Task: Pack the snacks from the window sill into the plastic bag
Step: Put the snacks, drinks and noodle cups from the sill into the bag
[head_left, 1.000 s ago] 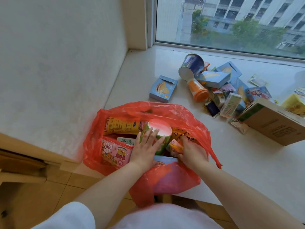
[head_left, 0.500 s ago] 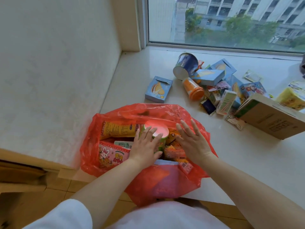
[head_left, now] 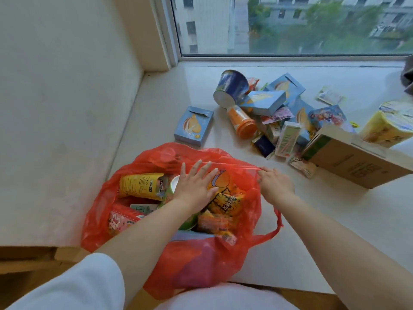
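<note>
Snacks left to pack lie ahead & to the right of the red plastic bag (head_left: 107, 209), further along the window sill (head_left: 290, 253), toward the glass. Right hand (head_left: 276, 185) is the nearer one: it sits at the bag's right rim, fingers curled, pinching the stretched plastic edge. Nearest loose item is the blue box (head_left: 194, 125), lying flat just beyond the bag's far edge, roughly straight ahead of the left hand (head_left: 196, 182); its long axis runs away from the person. The orange-lidded bottle (head_left: 242, 121) lies on its side, lid end toward the person, beside the tipped blue cup (head_left: 231, 88). More boxes & sachets are piled to the right, next to a brown carton (head_left: 355, 162).

Left hand is flat, fingers spread & straight, pressing on the contents inside the bag, holding nothing.

Bag is open-mouthed & looks well filled: yellow pack (head_left: 139, 186), pink rabbit pack (head_left: 121, 220), orange crisp packet (head_left: 226, 198), a green-rimmed tub mostly under the left hand. Prob. about half the job done
</note>
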{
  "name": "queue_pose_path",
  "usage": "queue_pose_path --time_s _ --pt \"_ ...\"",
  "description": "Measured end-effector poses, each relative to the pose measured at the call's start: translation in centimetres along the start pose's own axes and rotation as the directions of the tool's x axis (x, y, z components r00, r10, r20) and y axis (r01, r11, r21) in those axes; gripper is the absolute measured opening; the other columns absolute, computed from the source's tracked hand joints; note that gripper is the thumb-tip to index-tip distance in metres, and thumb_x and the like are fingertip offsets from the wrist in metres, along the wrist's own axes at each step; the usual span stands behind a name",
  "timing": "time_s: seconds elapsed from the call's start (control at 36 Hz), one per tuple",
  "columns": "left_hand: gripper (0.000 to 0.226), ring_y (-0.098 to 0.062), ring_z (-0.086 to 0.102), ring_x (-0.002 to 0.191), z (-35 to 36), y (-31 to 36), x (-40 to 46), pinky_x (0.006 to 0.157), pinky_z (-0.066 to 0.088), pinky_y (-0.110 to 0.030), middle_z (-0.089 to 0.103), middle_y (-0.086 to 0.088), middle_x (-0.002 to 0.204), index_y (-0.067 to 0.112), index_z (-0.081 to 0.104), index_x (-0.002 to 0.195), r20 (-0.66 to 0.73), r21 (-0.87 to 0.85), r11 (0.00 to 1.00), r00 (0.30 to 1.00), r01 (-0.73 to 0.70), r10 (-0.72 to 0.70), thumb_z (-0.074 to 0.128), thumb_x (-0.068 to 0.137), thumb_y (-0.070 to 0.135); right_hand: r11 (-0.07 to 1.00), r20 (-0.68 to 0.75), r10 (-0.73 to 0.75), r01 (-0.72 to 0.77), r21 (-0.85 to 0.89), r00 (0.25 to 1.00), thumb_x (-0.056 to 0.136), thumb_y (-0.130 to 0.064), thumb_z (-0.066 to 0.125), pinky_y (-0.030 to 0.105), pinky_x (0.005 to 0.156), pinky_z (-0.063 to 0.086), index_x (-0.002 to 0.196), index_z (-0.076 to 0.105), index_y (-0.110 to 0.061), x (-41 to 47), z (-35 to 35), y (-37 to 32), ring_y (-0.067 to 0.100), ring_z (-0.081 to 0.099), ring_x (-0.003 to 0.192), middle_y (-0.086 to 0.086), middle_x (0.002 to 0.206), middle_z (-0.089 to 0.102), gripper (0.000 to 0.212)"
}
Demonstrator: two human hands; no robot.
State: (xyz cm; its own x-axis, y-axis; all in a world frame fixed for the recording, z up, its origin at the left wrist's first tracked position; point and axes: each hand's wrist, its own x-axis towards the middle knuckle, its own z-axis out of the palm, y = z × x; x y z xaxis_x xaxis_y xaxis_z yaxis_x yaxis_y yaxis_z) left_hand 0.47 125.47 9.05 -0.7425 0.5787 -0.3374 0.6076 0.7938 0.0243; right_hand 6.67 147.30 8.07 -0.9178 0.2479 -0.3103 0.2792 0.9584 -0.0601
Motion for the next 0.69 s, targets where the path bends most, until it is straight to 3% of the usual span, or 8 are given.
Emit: queue_pose_path --time_s 0.11,0.22,0.33,0.47,0.58,0.69 --pt "0.057 -0.015 -0.012 0.146 -0.3 1.8 2.2 0.114 -0.013 -0.051 -0.003 0.01 0.16 0.037 0.006 0.15 0.023 -0.035 0.999 1.0 0.01 -0.009 0.019 0.098 0.056 0.999 0.113 -0.009 0.003 0.046 0.994 0.094 -0.013 0.036 0.04 0.092 0.049 0.136 0.046 -0.019 1.4 0.0 1.5 0.023 0.052 0.118 -0.001 0.139 0.048 0.043" --pt "0.055 -0.015 -0.006 0.147 -1.1 3.8 4.7 0.116 -0.008 -0.051 0.003 0.01 0.16 0.036 0.01 0.15 0.008 -0.076 0.997 1.0 0.021 -0.02 0.019 0.098 0.054 0.966 0.197 -0.117 0.066 0.25 0.973 0.094 -0.032 0.042 0.039 0.097 0.046 0.133 0.051 -0.024 2.4 0.1 2.5 0.021 0.049 0.122 -0.004 0.14 0.047 0.041" --pt "0.053 -0.015 0.003 0.147 -1.9 6.0 7.7 0.117 -0.004 -0.049 0.014 0.008 0.158 0.035 0.017 0.149 -0.016 -0.159 0.987 0.999 0.031 -0.034 0.02 0.099 0.052 0.89 0.122 -0.182 0.111 0.442 0.976 0.093 -0.039 0.048 0.035 0.098 0.042 0.116 0.064 -0.029 3.4 -0.5 3.9 0.014 0.047 0.122 -0.01 0.136 0.049 0.03" --pt "0.052 -0.018 0.02 0.142 -2.9 7.9 11.8 0.117 0.011 -0.045 0.03 0.005 0.152 0.028 0.028 0.147 -0.029 -0.268 0.961 0.996 0.073 -0.084 0.028 0.099 0.048 0.713 0.003 0.124 -0.091 0.695 0.992 0.089 -0.027 0.057 0.033 0.087 0.045 0.096 0.07 -0.018 5.9 -0.8 6.2 0.017 0.056 0.104 -0.002 0.109 0.062 0.017" --pt "0.052 -0.024 0.031 0.135 -3.6 8.7 15.5 0.113 0.02 -0.042 0.039 -0.002 0.146 0.023 0.034 0.144 0.009 -0.315 0.944 0.995 0.102 -0.104 0.033 0.098 0.047 0.586 0.085 0.358 -0.295 0.755 0.93 0.089 -0.023 0.057 0.037 0.087 0.049 0.118 0.056 -0.019 8.2 -1.1 8.3 0.021 0.056 0.106 0.002 0.121 0.058 0.029" --pt "0.05 -0.027 0.042 0.127 -3.9 10.0 19.1 0.101 0.036 -0.037 0.043 -0.006 0.143 0.017 0.04 0.139 0.153 -0.442 0.872 0.976 0.209 -0.157 0.046 0.095 0.041 0.473 0.172 0.518 -0.448 0.759 0.838 0.087 -0.024 0.062 0.04 0.092 0.046 0.132 0.04 -0.014 10.4 -0.5 9.8 0.027 0.051 0.119 0.007 0.133 0.049 0.051"
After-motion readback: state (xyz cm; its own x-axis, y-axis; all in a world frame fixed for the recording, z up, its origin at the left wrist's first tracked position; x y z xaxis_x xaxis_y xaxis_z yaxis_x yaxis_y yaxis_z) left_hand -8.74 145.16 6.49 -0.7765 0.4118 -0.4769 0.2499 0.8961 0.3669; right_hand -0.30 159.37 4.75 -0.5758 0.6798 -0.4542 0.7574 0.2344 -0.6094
